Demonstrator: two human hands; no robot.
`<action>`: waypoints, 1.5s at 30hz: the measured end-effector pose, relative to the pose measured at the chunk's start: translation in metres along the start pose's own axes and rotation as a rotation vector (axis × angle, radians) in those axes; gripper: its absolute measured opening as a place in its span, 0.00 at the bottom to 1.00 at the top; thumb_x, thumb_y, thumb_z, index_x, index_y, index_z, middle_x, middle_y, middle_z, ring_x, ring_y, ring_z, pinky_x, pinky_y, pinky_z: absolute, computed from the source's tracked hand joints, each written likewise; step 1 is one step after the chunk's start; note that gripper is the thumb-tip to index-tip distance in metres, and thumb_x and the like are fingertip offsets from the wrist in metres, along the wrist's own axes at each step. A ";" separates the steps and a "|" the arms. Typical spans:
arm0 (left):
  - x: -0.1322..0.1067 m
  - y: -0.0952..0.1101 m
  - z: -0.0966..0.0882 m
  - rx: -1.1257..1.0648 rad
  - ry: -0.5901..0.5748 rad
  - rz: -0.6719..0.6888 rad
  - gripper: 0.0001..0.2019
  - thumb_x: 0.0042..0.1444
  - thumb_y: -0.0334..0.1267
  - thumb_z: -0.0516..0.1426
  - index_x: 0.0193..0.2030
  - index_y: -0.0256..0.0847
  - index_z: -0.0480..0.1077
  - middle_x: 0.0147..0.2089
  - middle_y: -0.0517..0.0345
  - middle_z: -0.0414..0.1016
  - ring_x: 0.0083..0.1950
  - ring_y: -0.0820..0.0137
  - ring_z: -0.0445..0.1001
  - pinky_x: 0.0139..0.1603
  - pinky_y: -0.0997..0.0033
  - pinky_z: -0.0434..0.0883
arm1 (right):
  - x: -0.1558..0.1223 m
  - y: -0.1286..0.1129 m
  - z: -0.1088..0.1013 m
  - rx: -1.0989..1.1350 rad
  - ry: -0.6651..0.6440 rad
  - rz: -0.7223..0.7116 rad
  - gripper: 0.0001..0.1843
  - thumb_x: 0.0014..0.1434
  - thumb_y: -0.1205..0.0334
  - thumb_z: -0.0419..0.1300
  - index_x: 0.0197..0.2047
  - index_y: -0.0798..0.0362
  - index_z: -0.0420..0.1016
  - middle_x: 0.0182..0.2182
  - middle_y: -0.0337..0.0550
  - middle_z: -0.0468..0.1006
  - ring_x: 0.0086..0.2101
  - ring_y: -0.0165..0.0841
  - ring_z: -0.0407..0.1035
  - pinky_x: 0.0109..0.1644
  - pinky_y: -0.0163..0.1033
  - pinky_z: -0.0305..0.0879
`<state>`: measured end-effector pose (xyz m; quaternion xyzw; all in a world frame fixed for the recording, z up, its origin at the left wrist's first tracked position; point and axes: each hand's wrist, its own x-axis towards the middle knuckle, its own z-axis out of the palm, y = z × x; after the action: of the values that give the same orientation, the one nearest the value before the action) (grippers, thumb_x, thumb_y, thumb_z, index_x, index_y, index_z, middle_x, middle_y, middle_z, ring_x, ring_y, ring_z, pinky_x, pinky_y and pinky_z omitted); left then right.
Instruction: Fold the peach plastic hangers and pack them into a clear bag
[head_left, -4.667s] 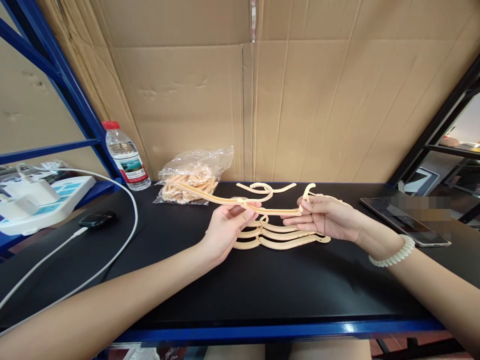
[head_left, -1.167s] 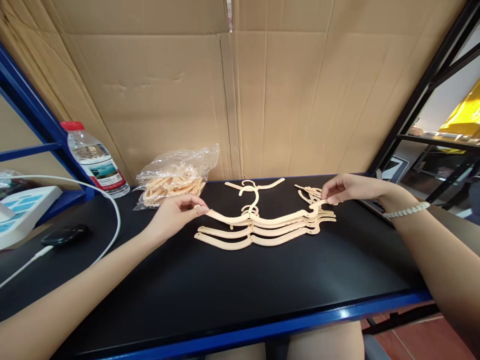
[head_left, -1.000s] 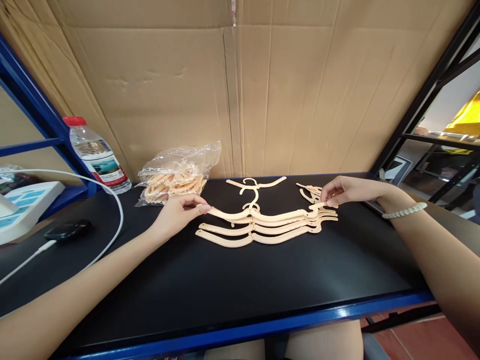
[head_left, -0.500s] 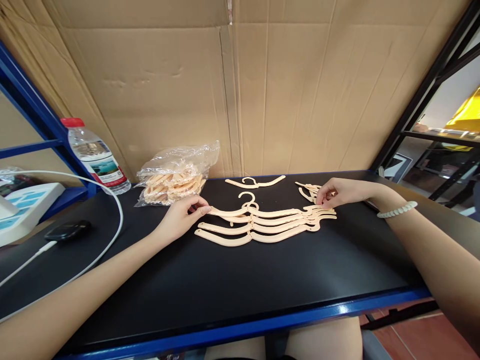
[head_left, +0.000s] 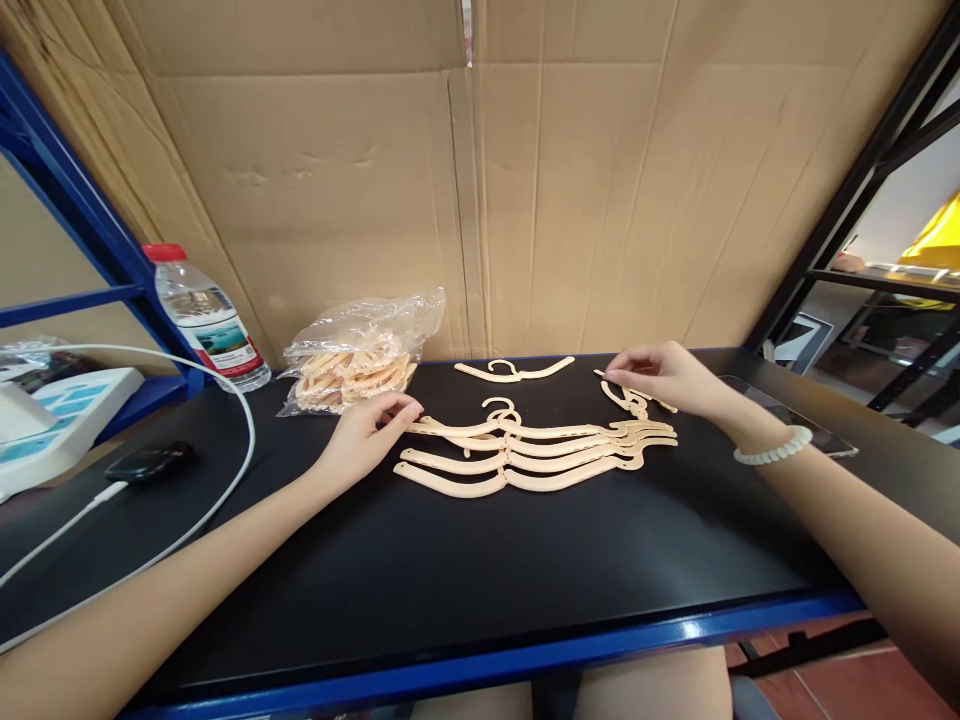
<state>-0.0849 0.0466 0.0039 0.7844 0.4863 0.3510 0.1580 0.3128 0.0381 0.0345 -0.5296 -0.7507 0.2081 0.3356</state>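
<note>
Several cream folding clothes hangers (head_left: pixel 457 488) lie overlapped in a stack on the black table (head_left: pixel 480 560), their arms spread left and right. My left hand (head_left: pixel 375 425) is closed in a pinch on the left arm end of the rearmost hanger (head_left: pixel 442 429) in the stack. At the stack's far right, my right hand (head_left: pixel 660 378) has its fingers pressed together on a loose cream hanger (head_left: pixel 636 402), partly hidden under the palm. One more opened hanger (head_left: pixel 516 376) lies alone at the back, touched by neither hand.
A clear plastic bag (head_left: pixel 360 350) full of cream hangers stands at the back left, beside a red-capped water bottle (head_left: pixel 210 325). A white cable (head_left: pixel 244 430) curves across the left side near a black device (head_left: pixel 148 461). A phone (head_left: pixel 810 425) lies behind the right wrist. Cardboard (head_left: pixel 337 180) walls the back.
My right hand has moved back and slightly left, off the right ends of the stacked hangers and onto the loose hanger behind them. My left hand keeps its pinch.
</note>
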 end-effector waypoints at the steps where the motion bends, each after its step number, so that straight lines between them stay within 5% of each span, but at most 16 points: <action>1: 0.000 0.000 0.000 0.003 0.011 -0.008 0.19 0.58 0.54 0.51 0.37 0.40 0.73 0.40 0.53 0.79 0.41 0.62 0.76 0.43 0.66 0.71 | -0.001 -0.005 0.008 -0.009 0.008 -0.046 0.18 0.54 0.45 0.60 0.31 0.53 0.76 0.26 0.42 0.75 0.27 0.32 0.66 0.32 0.38 0.62; 7: -0.004 0.007 0.000 0.032 0.053 -0.010 0.18 0.58 0.53 0.52 0.37 0.40 0.73 0.39 0.53 0.79 0.40 0.62 0.76 0.42 0.66 0.72 | -0.003 -0.011 0.035 -0.161 0.025 -0.152 0.14 0.58 0.53 0.56 0.30 0.53 0.75 0.23 0.39 0.73 0.24 0.29 0.62 0.29 0.37 0.58; 19: -0.010 0.017 0.000 0.090 0.125 0.042 0.12 0.58 0.47 0.53 0.38 0.42 0.73 0.40 0.55 0.79 0.41 0.64 0.76 0.42 0.68 0.71 | -0.003 -0.009 0.031 -0.184 0.177 -0.133 0.12 0.57 0.55 0.55 0.28 0.52 0.74 0.25 0.41 0.76 0.26 0.32 0.65 0.33 0.38 0.61; 33: -0.012 0.018 0.000 0.040 0.119 -0.022 0.10 0.54 0.42 0.53 0.31 0.43 0.73 0.35 0.58 0.80 0.39 0.64 0.76 0.38 0.71 0.71 | -0.002 -0.004 0.034 -0.221 0.193 -0.131 0.12 0.56 0.55 0.55 0.28 0.51 0.75 0.26 0.42 0.78 0.28 0.34 0.68 0.34 0.39 0.63; 39: -0.012 0.019 0.000 0.030 0.151 -0.035 0.10 0.53 0.41 0.51 0.29 0.43 0.72 0.33 0.58 0.79 0.38 0.64 0.76 0.40 0.69 0.70 | -0.003 -0.009 0.030 -0.171 0.262 -0.028 0.14 0.55 0.51 0.56 0.28 0.51 0.75 0.25 0.43 0.77 0.27 0.35 0.68 0.35 0.41 0.63; 45: -0.013 0.018 -0.002 -0.005 0.181 -0.037 0.09 0.51 0.38 0.51 0.28 0.42 0.72 0.31 0.58 0.77 0.37 0.65 0.75 0.43 0.67 0.70 | 0.000 -0.008 0.016 0.132 0.328 0.165 0.16 0.50 0.46 0.62 0.29 0.52 0.75 0.25 0.45 0.75 0.26 0.35 0.67 0.29 0.40 0.62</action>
<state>-0.0776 0.0265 0.0107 0.7401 0.5121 0.4185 0.1218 0.2960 0.0360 0.0287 -0.5931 -0.6246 0.1949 0.4692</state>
